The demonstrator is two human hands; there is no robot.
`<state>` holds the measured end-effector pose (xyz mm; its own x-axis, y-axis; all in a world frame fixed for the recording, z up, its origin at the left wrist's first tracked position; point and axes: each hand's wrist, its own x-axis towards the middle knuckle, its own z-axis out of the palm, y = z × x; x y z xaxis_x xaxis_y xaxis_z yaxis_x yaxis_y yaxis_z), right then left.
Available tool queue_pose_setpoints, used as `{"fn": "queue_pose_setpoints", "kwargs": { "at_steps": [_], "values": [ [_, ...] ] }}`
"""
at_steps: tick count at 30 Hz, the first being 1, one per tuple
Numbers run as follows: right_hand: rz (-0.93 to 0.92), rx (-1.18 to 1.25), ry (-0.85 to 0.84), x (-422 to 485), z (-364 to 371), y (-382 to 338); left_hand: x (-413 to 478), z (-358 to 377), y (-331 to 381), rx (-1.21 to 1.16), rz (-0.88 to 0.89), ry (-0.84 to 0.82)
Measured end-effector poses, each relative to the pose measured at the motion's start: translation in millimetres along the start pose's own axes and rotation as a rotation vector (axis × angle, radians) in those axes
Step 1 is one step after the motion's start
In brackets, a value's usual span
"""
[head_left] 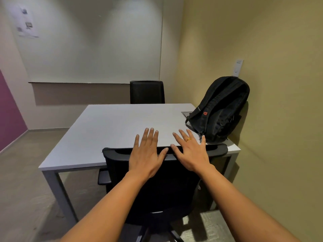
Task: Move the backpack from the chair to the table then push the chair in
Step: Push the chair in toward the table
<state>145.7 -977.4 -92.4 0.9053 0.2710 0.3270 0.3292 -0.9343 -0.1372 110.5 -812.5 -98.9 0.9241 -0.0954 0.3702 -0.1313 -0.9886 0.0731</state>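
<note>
Reaching forward over the top of the chair back, the fingers of both hands are spread flat and grip nothing. The left hand (146, 154) lies with its palm over the upper edge of the black chair (157, 186), its fingertips stretched out above the grey table (108, 130). The right hand (191, 153) sits just beside it, also splayed, with a gold ring (188, 139) on one finger; its thumb points toward the left hand's thumb, and the two are close but apart. Whether the palms press on the chair back or only hover over it cannot be told.

The chair's back stands against the near edge of the table, and its seat is mostly under the tabletop.

The backpack (219, 110), black with a small red logo on a strap, stands upright on the far right part of the table, leaning toward the yellow wall (271, 84). Its zips appear shut, so nothing of its contents shows. A small recessed panel (186, 113) in the tabletop lies just left of the bag.

A second black chair (147, 92) stands at the far side of the table, below a whiteboard (90, 49).
</note>
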Motion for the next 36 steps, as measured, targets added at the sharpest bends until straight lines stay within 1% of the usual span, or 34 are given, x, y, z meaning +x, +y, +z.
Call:
{"fn": "queue_pose_setpoints", "kwargs": {
  "at_steps": [4,8,22,29,33,36],
  "values": [
    [-0.053,0.028,0.027,5,-1,8,5,3,7,0.025,-0.024,0.011],
    [-0.068,0.023,0.02,13,0,13,14,2,9,0.039,-0.03,0.0],
    [-0.052,0.012,-0.023,53,13,23,54,15,0,-0.011,-0.091,-0.097],
    [-0.036,0.011,0.006,81,20,37,85,24,1,-0.012,-0.073,-0.107],
    [-0.049,-0.006,0.065,81,22,48,88,28,10,-0.015,-0.049,-0.082],
    [-0.039,0.001,0.058,81,21,55,88,29,18,-0.022,-0.036,-0.086]
  ]
}}
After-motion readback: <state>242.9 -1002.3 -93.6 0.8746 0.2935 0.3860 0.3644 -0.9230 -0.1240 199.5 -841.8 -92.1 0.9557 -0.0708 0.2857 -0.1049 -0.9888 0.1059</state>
